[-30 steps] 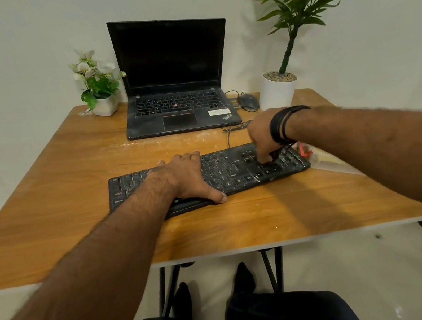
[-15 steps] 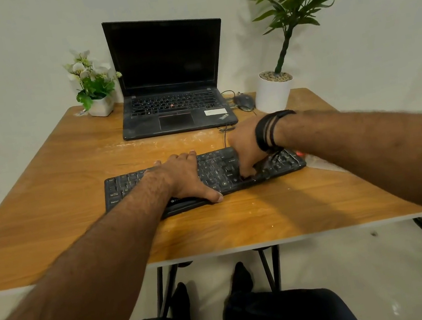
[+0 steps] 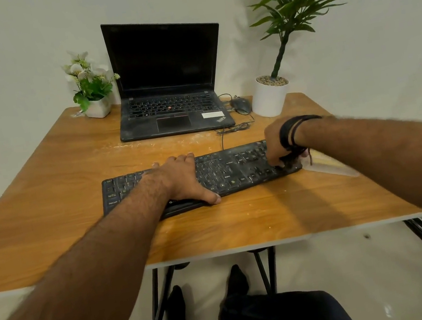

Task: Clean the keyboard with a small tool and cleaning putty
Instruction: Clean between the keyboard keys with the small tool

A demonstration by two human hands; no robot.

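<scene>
A dusty black keyboard (image 3: pixel 228 169) lies across the middle of the wooden table (image 3: pixel 44 204). My left hand (image 3: pixel 182 177) rests flat on its middle, fingers at the back edge and thumb on the front edge, bracing it. My right hand (image 3: pixel 276 146), with black bands on the wrist, is curled over the keyboard's right end. Its fingers pinch a small dark tool (image 3: pixel 291 160) against the keys, and most of the tool is hidden by the hand. No putty is visible.
A clear plastic bag (image 3: pixel 331 166) lies just right of the keyboard. Behind stand an open black laptop (image 3: pixel 173 110), a mouse (image 3: pixel 241 104) with its cable, a white potted plant (image 3: pixel 269 99) and a small flower pot (image 3: pixel 96 107). My legs show under the table's front edge.
My right hand slid left along the keys, then back to the keyboard's right end. The left hand has stayed in place on the keyboard.
</scene>
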